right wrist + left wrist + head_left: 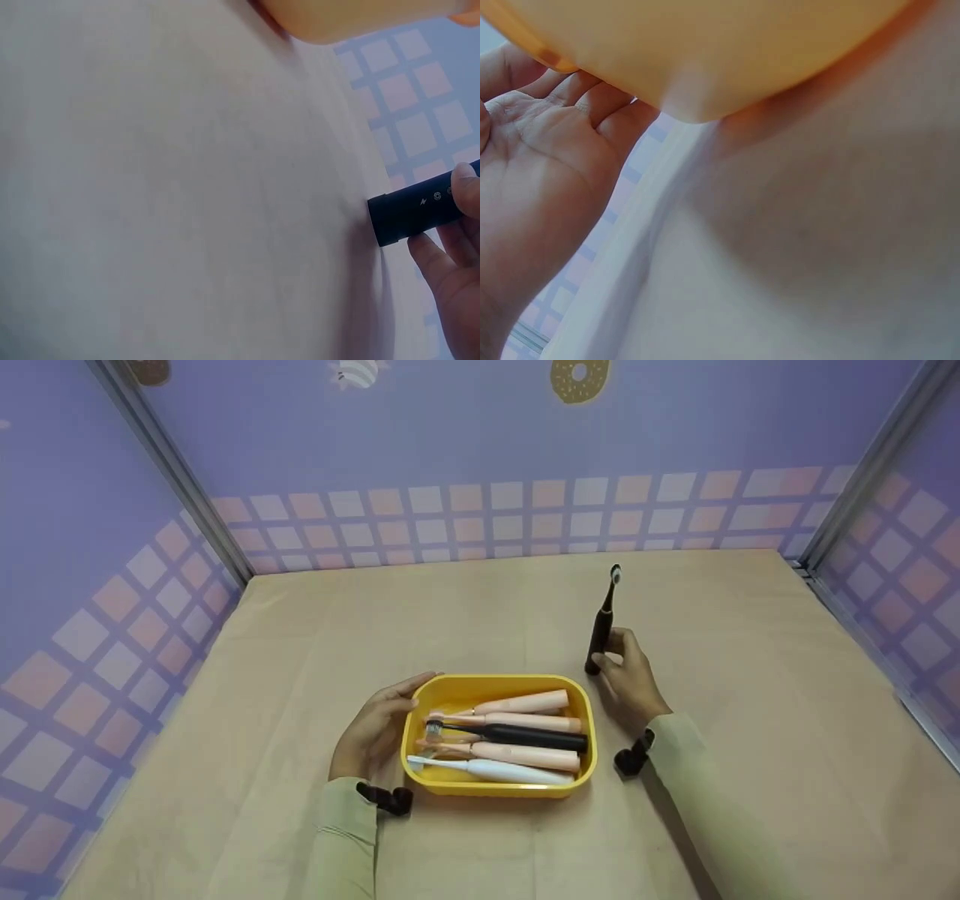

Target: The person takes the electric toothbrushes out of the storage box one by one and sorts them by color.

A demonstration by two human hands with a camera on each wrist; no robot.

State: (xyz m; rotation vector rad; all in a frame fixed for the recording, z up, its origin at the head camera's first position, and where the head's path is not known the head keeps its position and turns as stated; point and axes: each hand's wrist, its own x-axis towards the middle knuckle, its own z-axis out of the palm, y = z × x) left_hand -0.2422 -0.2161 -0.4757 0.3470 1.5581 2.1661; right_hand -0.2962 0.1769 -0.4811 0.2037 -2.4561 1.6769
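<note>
My right hand [634,679] pinches the handle of a black electric toothbrush [602,630] to the right of a yellow plastic bin [502,790]. The brush stands nearly upright, head at the top; in the right wrist view, small white symbols mark the handle's lower end [409,214]. With thumb and fingers, my left hand [371,731] grips the bin's left rim near the far corner. Inside the bin lie another black electric toothbrush [532,736], a white one [517,772] and several pink ones [525,755], handles to the right.
A beige cloth [450,615] covers the table. Purple walls with pink and white squares [465,521] stand behind it and at both sides, with metal posts [176,472] at the corners. A small black camera [630,761] sits at each wrist.
</note>
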